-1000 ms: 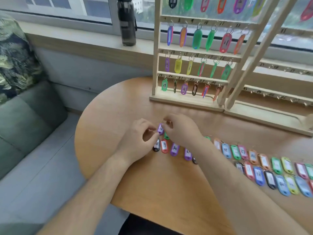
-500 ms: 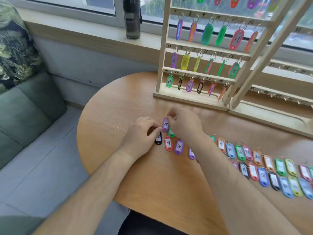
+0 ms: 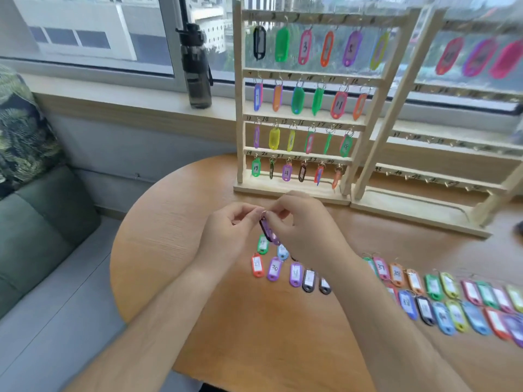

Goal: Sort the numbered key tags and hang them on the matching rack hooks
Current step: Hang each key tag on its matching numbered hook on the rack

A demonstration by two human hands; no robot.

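Observation:
My left hand (image 3: 226, 233) and my right hand (image 3: 302, 230) meet above the round wooden table (image 3: 169, 236). Between their fingertips they pinch the metal ring of a purple key tag (image 3: 266, 230), which hangs off the table; a dark tag seems to hang with it. Below them lie loose tags, among them green (image 3: 263, 244), red (image 3: 257, 265) and purple "30" (image 3: 274, 268). A long double row of tags (image 3: 441, 301) runs to the right. The left wooden rack (image 3: 297, 190) stands behind, with tags on every hook of its rows. The right rack (image 3: 418, 210) has bare lower hooks.
A dark water bottle (image 3: 196, 66) stands on the window sill behind the table. A grey-green sofa (image 3: 42, 222) with a patterned cushion (image 3: 22, 131) sits to the left, below table level. The table's front edge curves close to my body.
Both hands have lifted the purple tag higher off the table and shifted their pinch to its ring. The dark tag that lay by my left hand is no longer on the table.

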